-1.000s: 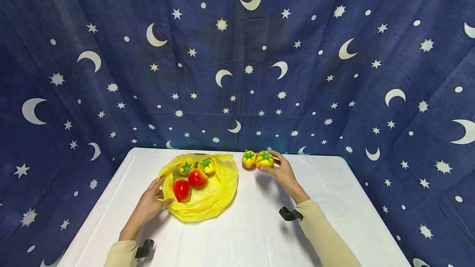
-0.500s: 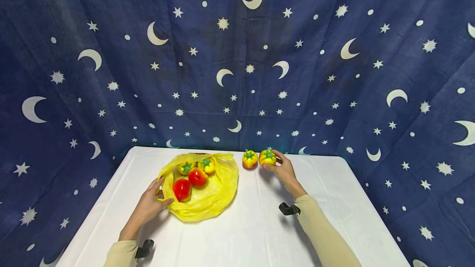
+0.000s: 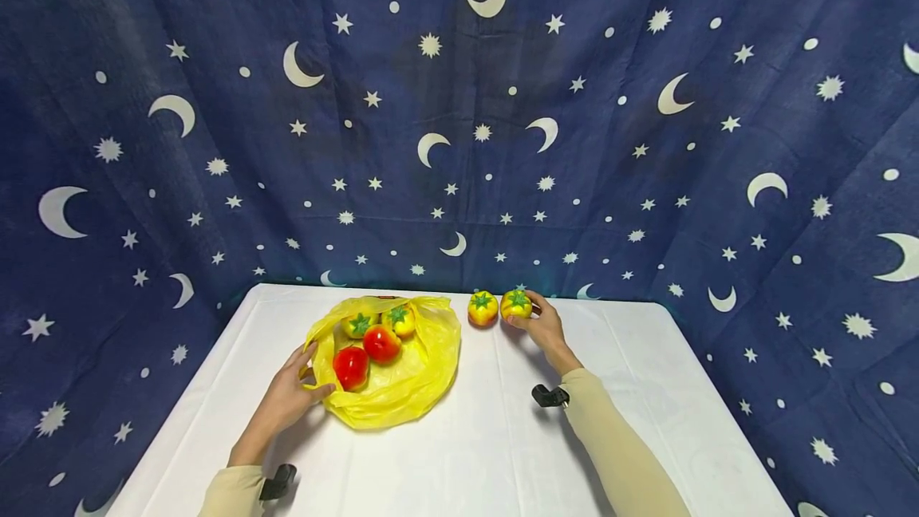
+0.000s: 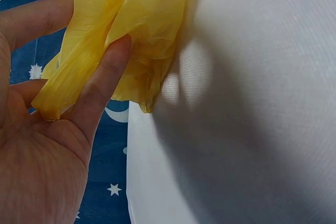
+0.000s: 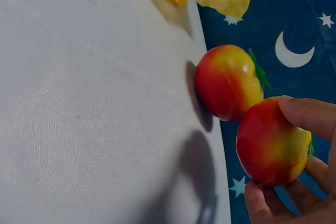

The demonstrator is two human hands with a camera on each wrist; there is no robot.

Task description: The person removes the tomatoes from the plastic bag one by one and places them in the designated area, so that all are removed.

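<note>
Over the bench (image 3: 445, 469), left hand (image 3: 287, 399): half spread, pinching the yellow bag (image 3: 439, 349).
Right of the bag, right hand (image 3: 543, 329): curling round one red-yellow fruit (image 3: 514, 306).

sleeves (image 3: 621, 441): plain beige | wrist pieces (image 3: 278, 483): black, curved, one per arm | hands (image 3: 287, 399): bare

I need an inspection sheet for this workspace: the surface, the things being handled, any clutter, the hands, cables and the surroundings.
Surface: table with a white covering.
Job's things: yellow plastic bag, mouth open, holding two red fruits and two green-topped fruits; outside, right of it, a standing fruit and a held fruit, both green-topped.
Clutter: nothing seen.
Hands: left hand grips the bag's edge; right hand holds one fruit.
Cables: nothing seen.
Surroundings: dark blue curtain with moons and stars.
</note>
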